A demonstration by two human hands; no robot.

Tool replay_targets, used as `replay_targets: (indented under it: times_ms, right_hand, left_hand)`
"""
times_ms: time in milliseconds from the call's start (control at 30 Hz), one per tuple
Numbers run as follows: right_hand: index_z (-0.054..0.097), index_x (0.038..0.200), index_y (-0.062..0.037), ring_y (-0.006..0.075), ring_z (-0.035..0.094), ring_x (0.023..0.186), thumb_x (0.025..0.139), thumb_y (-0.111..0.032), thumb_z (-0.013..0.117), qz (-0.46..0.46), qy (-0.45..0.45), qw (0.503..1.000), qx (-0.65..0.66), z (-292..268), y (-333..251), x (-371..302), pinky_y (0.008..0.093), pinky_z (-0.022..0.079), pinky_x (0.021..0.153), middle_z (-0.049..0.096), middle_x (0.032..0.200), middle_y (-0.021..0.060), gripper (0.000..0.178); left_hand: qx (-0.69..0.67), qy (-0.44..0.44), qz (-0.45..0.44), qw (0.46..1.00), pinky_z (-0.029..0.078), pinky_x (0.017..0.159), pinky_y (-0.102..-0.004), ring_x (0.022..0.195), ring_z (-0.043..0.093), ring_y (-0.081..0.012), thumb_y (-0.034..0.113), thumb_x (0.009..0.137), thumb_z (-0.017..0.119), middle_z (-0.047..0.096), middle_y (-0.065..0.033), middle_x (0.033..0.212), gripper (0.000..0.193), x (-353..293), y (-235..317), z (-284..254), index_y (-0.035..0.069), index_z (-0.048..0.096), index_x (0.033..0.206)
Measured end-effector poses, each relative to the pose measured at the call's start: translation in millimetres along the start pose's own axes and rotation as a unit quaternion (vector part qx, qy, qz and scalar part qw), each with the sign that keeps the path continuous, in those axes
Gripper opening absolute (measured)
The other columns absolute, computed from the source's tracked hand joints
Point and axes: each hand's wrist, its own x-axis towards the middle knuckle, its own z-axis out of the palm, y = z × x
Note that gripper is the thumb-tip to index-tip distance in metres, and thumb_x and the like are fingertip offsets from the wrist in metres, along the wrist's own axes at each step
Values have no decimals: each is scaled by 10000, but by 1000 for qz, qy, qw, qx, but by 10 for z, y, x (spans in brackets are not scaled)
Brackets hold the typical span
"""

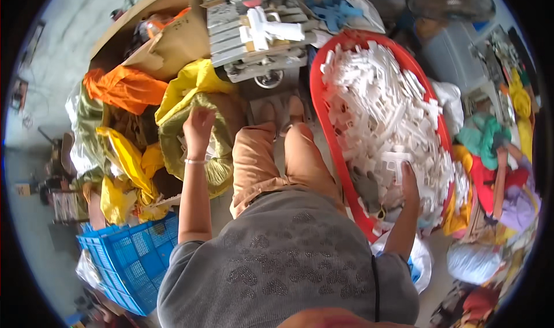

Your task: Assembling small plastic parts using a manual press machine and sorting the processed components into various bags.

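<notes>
Gray and sparkling with heart shapes, the person's shirt (283, 247) lies closest, behind and between the two hands, with tan trousers (254, 160) reaching forward from it. The right hand (409, 182) is over the near part of a long red tub (323, 97), thumb and fingers against a white gun-shaped piece (396, 157) — gripping it, as far as the view shows. Beneath and beyond that hand, the tub is heaped with similar white plastic pieces (375, 97); just left of it, among them, lies a gray glove (366, 188).

The left hand (199, 123) is raised at the mouth of an olive sack (221, 175), its fingers curled in; I cannot tell whether they close on anything. Behind its knuckles, at the wrist, sits a pale bracelet (196, 161). Just beyond this hand is yellow sheeting (193, 83), and to its left an orange bag (124, 88). A blue crate (127, 264) stands behind it, on the left.

Ahead, between the hands, another white gun-shaped piece (271, 29) rests on a gray slatted machine (228, 42). Well to the right of the right hand — a co-worker's arm (501, 181) reaches toward green cloth (482, 137).
</notes>
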Motion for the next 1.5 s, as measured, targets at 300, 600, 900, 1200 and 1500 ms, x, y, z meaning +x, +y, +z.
replay_targets:
  times_ms: [300, 600, 900, 1200, 1500]
  right_hand:
    - [477, 1190, -119, 182, 531, 802, 927, -401, 467, -33, -74, 930, 359, 848, -523, -46, 330, 449, 670, 558, 1022, 29, 385]
    - [498, 1156, -74, 221, 544, 843, 928, -292, 469, -107, -205, 881, 414, 1341, -1139, -359, 379, 424, 759, 573, 973, 58, 316]
    - [353, 1312, -26, 162, 484, 1058, 893, -70, 507, -380, -205, 859, 277, 1785, -2344, -100, 329, 371, 929, 480, 1199, 91, 449]
    - [437, 1262, -16, 132, 488, 1083, 888, -108, 564, -491, -236, 820, 173, 2596, -3522, 31, 263, 364, 946, 501, 1201, 64, 405]
    - [492, 1215, -38, 213, 470, 1118, 801, 20, 565, -667, -164, 716, -124, 2886, -3596, -41, 288, 363, 951, 469, 1146, 93, 425]
  left_hand:
    - [-33, 22, 194, 980, 499, 641, -315, 733, 630, -245, 89, 783, 645, 623, -117, 880, 150, 974, 890, 157, 47, 587, 915]
    - [30, -87, 232, 968, 483, 761, -352, 867, 603, -307, 196, 726, 718, 633, -140, 948, 379, 1475, 986, 389, 52, 582, 1049]
    - [-91, -96, 199, 971, 501, 729, -281, 812, 639, -187, 154, 713, 748, 649, -114, 894, 370, 1544, 903, 449, 22, 588, 1019]
    - [-311, -134, 75, 938, 470, 732, -216, 805, 587, -86, 119, 755, 730, 641, -36, 861, 307, 1720, 781, 392, -2, 591, 1000]
    - [-312, 45, 31, 949, 436, 868, -252, 975, 552, -135, -40, 810, 593, 580, -67, 1056, 320, 733, 48, -370, -38, 521, 1121]
